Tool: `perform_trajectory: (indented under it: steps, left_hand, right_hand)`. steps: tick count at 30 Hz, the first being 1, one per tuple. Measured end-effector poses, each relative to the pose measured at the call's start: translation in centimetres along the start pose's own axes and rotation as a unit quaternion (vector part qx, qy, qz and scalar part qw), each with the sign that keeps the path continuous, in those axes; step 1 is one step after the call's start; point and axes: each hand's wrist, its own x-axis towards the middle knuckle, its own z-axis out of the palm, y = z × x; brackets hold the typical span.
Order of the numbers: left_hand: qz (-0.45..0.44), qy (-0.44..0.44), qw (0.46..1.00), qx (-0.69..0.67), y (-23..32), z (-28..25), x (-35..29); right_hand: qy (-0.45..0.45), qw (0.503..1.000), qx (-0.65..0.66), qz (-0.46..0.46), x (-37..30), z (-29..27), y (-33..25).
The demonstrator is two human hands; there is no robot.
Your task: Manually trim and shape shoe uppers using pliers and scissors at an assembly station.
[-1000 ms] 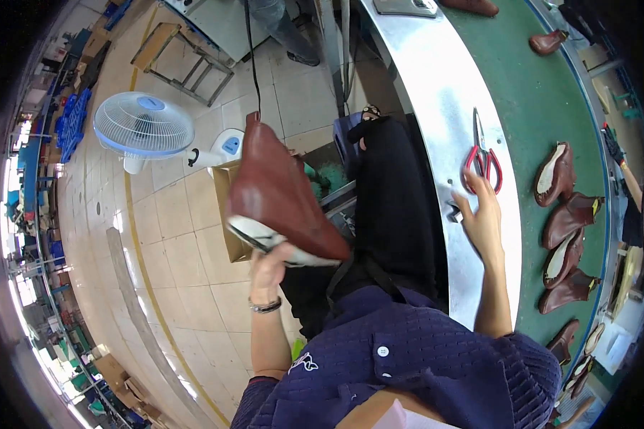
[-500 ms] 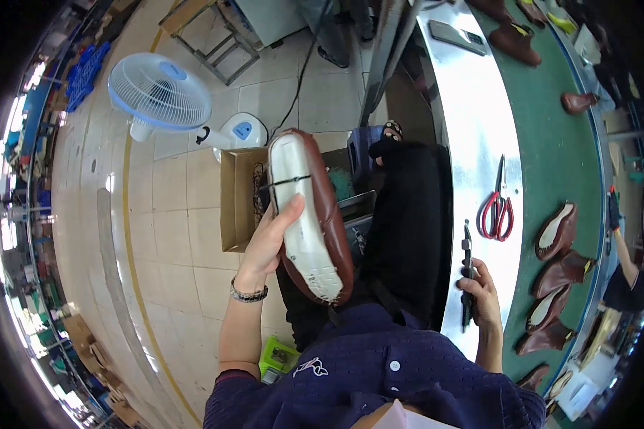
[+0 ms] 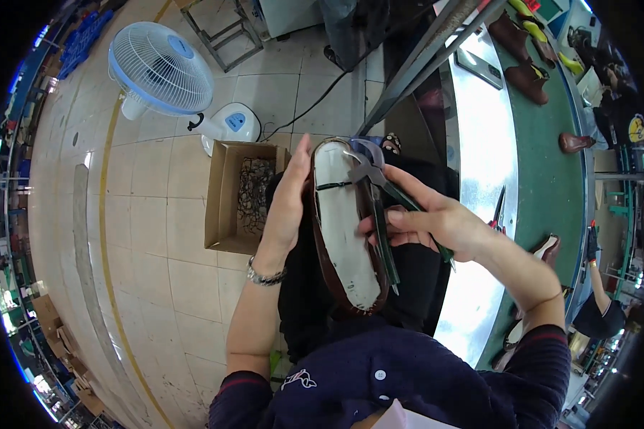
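A brown leather shoe upper [image 3: 328,275], with its pale bottom facing up and a dark cord across the upper part, rests over my lap. My left hand [image 3: 286,207] holds it along its left side, palm against the leather and the visible finger pointing up; the other fingers are hidden. In my right hand [image 3: 436,218] is a pair of pincers [image 3: 379,182] with dark handles. Their handles are spread, and the metal jaws lie over the right edge of the shoe near its upper end. Whether the jaws bite the leather, I cannot tell.
Left of my legs stands an open cardboard box [image 3: 222,193] holding dark scraps. A white-blue fan [image 3: 161,68] is beyond it. On my right, a metal bench [image 3: 472,293] bears scissors [image 3: 499,211] and a phone [image 3: 479,68]. More brown shoe uppers [image 3: 528,82] sit on the green belt [image 3: 551,179].
My right hand has lifted the pincers off the bench and brought them over to the shoe. The shoe has shifted right and lower, and my left thumb has come off its pale bottom.
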Motion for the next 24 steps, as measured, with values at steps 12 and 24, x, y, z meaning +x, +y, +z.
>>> perform_trajectory:
  steps: [12, 24]
  left_hand:
    - [0.007, 0.029, 0.999, 0.043, -1.0, 0.9, 2.8]
    - [0.048, 0.049, 0.996, 0.06, -1.0, 0.9, 2.7]
  right_hand:
    - [0.05, 0.968, -0.177, 0.169, 2.5, 1.7, -6.9]
    - [0.107, 0.893, -0.434, -0.059, 2.3, 1.8, -0.8]
